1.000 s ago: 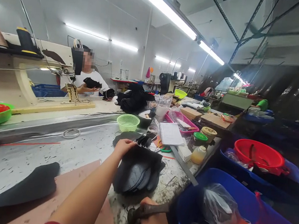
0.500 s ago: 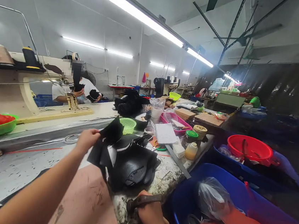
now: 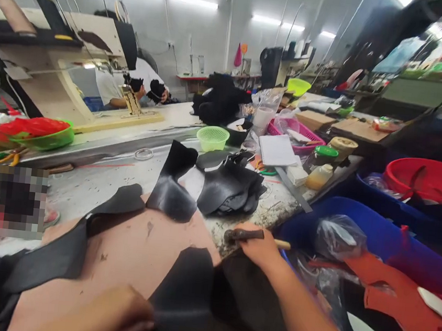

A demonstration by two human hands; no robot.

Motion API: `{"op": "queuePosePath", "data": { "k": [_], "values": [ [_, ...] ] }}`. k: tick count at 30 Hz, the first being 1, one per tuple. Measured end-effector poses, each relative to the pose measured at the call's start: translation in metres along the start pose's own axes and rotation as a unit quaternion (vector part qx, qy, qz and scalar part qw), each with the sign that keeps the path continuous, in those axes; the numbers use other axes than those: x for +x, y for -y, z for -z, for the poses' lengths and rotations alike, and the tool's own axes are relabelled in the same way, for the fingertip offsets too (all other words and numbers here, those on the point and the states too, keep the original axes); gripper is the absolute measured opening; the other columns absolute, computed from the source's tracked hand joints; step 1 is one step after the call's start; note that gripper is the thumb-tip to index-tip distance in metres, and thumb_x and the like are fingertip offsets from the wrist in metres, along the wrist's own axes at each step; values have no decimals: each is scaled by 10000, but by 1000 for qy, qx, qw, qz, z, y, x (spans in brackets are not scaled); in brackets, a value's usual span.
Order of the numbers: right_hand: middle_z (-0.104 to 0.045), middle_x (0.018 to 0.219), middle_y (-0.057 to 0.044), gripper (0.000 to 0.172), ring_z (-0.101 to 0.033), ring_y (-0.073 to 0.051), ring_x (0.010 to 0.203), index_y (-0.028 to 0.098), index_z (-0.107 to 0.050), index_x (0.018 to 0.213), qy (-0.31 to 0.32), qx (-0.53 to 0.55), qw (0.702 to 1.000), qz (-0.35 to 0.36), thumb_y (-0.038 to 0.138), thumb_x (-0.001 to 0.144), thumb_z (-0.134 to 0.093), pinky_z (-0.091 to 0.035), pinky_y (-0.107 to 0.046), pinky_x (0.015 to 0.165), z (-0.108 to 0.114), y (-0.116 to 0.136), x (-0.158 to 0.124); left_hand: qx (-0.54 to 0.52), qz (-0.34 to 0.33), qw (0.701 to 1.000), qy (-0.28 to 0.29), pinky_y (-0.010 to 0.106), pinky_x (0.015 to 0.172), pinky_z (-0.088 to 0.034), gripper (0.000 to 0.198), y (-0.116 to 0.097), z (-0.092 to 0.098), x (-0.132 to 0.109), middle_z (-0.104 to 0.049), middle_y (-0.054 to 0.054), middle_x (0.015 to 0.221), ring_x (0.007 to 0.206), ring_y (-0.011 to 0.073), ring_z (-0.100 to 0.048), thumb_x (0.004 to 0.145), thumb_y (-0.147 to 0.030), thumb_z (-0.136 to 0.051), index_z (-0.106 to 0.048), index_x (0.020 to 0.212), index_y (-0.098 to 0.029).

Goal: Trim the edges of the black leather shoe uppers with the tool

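Note:
My left hand [image 3: 126,311], partly blurred, is low in the view with its fingers curled at the left edge of a black leather piece [image 3: 187,278]. That piece lies over the near part of a pinkish board [image 3: 127,261]. To the right, my right hand [image 3: 257,251] is closed around a hammer [image 3: 246,235]; its dark head and pale handle end stick out. Beyond the board, a curved black leather piece [image 3: 174,192] leans beside a pile of black leather pieces [image 3: 234,185]. More black pieces [image 3: 53,258] lie in a row along the board's left side.
Behind the pile stand a green basket [image 3: 212,139], a notebook [image 3: 280,150], a pink basket [image 3: 316,138] and jars [image 3: 320,176]. A blue tub [image 3: 330,211] with scraps is at the right. Across the table, a person [image 3: 147,76] sits by a sewing machine [image 3: 50,63].
My left hand has moved from the pile back toward me, and a black leather piece now lies beside it. My right hand still holds the hammer. The view has tilted downward.

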State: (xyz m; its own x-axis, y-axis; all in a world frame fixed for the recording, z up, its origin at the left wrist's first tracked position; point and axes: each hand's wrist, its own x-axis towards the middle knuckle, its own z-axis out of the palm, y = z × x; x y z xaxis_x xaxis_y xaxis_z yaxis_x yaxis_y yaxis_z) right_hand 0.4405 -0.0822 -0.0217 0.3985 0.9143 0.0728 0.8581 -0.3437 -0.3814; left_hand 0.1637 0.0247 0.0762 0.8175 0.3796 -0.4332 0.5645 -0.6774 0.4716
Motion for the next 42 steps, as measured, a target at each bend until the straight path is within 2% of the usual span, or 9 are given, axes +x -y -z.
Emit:
{"op": "queuePosePath", "data": {
  "k": [1,3,9,13,17,22,27,34,42],
  "values": [
    [-646,812,-32,209,-581,-174,781,196,-614,775,20,-30,999,-3,125,739,-420,-369,-240,651,7,6,-1,-21,-3,999,49,184,585,-429,358,4,-7,3,-667,-5,669,602,134,-582,773,-467,-426,-676,694,-223],
    [-649,794,-27,209,-586,-178,766,204,-613,791,38,-68,997,-4,144,746,-418,-356,-244,613,20,24,0,-57,-1,996,64,203,649,-433,392,10,-12,16,-665,6,744,684,143,-585,823,-450,-355,-656,769,-204],
    [-661,769,-35,191,-601,-178,681,209,-612,814,107,-88,986,92,213,778,-424,-333,-243,532,16,90,9,32,59,994,-84,267,706,-426,166,15,-32,64,-608,26,881,809,176,-565,776,-290,-470,-585,858,-202],
    [-661,792,-48,217,-611,-191,680,197,-600,849,116,-96,981,122,192,801,-389,-359,-248,530,-2,107,16,69,64,984,-149,285,726,-431,146,16,-60,60,-561,45,920,844,185,-559,793,-272,-490,-550,896,-188],
    [-658,791,-56,219,-610,-198,673,196,-589,870,129,-117,978,116,195,805,-379,-372,-259,532,-5,108,18,6,97,980,-176,266,715,-435,185,17,-69,56,-573,45,939,821,167,-575,791,-226,-505,-525,970,-181],
    [-651,784,-61,222,-606,-194,677,200,-582,860,136,-130,975,116,188,800,-369,-348,-253,519,-7,102,17,-35,133,981,-139,288,710,-433,180,15,-65,55,-616,22,826,801,185,-582,789,-241,-484,-528,960,-207],
    [-646,788,-47,188,-594,-182,696,195,-573,862,129,-109,982,83,198,795,-397,-318,-245,515,-13,91,15,-35,145,987,-65,332,757,-435,305,15,-54,32,-624,73,993,912,225,-586,842,-352,-363,-436,1107,-219],
    [-635,783,-23,189,-592,-179,675,216,-562,852,117,-108,984,85,211,806,-379,-299,-260,489,-15,89,11,251,90,963,-36,319,560,-424,317,7,-34,26,-607,75,744,585,224,-595,834,-213,-326,-504,1096,-203],
    [-627,740,-35,170,-599,-177,647,217,-551,813,113,-137,976,124,179,795,-386,-299,-250,472,-14,92,16,206,73,976,-23,334,620,-435,368,18,-20,21,-631,72,816,727,269,-615,775,-383,-477,-478,1116,-245]
  ]
}}
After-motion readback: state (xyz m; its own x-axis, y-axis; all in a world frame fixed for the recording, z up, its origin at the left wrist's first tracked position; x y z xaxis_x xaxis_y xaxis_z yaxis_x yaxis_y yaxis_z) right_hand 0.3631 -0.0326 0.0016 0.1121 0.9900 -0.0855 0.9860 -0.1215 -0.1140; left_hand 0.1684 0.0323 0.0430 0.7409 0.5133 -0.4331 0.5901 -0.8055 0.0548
